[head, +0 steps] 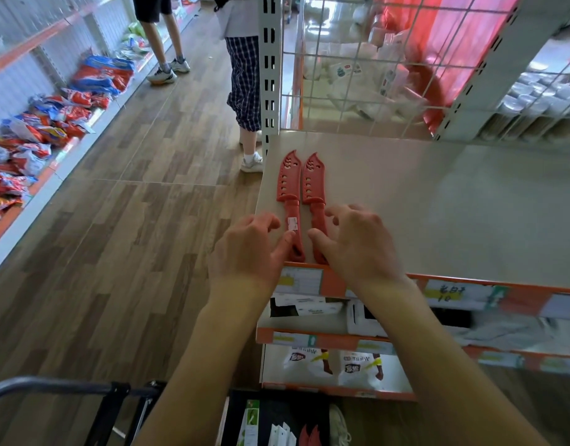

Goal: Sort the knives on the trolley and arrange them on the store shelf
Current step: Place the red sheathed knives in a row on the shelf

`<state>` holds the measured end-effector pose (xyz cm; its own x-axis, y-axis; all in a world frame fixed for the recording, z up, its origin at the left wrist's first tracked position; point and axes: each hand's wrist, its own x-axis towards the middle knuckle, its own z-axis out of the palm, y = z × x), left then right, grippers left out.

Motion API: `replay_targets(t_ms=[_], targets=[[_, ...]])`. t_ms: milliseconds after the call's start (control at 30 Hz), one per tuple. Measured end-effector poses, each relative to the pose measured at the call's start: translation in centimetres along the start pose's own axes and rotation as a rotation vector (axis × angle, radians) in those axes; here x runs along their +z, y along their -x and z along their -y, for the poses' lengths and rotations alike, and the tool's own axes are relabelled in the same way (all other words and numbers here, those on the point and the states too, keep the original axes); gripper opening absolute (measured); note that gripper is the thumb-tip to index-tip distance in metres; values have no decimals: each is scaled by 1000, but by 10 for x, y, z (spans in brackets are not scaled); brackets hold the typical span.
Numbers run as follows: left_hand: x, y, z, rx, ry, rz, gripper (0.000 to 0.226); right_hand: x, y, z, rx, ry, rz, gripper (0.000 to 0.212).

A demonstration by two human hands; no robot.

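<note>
Two red knives in red slotted sheaths lie side by side on the grey store shelf, tips pointing away from me. My left hand touches the handle of the left knife with its thumb, fingers loosely curled. My right hand has its thumb against the handle of the right knife, fingers spread and bent above the shelf. Neither hand grips a knife. At the bottom, the trolley carries more knives in red and white sheaths.
Two people stand in the aisle at the shelf's far left corner. Snack bags line the low shelf at left. A wire mesh panel backs the shelf. Lower shelves hold boxed goods.
</note>
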<state>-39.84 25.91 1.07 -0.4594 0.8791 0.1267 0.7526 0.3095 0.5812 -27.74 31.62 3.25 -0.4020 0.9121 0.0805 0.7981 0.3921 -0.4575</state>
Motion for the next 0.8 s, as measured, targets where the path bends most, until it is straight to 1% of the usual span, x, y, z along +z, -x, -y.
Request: replay_targets(t_ms=[67,167,233,300,400,500,567,633,700,767,800], targets=[[-7,11,1,20,-39,16,36,-3,8,6,3,18,-10,43],[-19,34,3,94,-54,-11,38,-6,27,14,16,33,-12,41],[-25,52,8,144,-90,-34,38,-5,48,19,-2,34,-54,35],[-26,70,16,231,-121,-86,35,0,72,20,-10,19,-118,32],[-17,99,33,333,-98,-138,31,21,111,17,13,36,-178,35],[-4,127,48,368,-99,-79,30,52,149,8,48,-20,-191,35],[8,142,59,379,-112,-20,31,77,172,-1,96,-63,-140,35],[22,158,71,373,-120,50,40,100,192,-12,146,-80,-80,35],[39,174,83,321,-109,155,46,120,210,-24,239,-84,-16,37],[57,192,92,251,-127,261,41,134,227,-39,301,-40,59,38],[64,202,97,238,-173,309,41,137,236,-46,317,-15,100,39]])
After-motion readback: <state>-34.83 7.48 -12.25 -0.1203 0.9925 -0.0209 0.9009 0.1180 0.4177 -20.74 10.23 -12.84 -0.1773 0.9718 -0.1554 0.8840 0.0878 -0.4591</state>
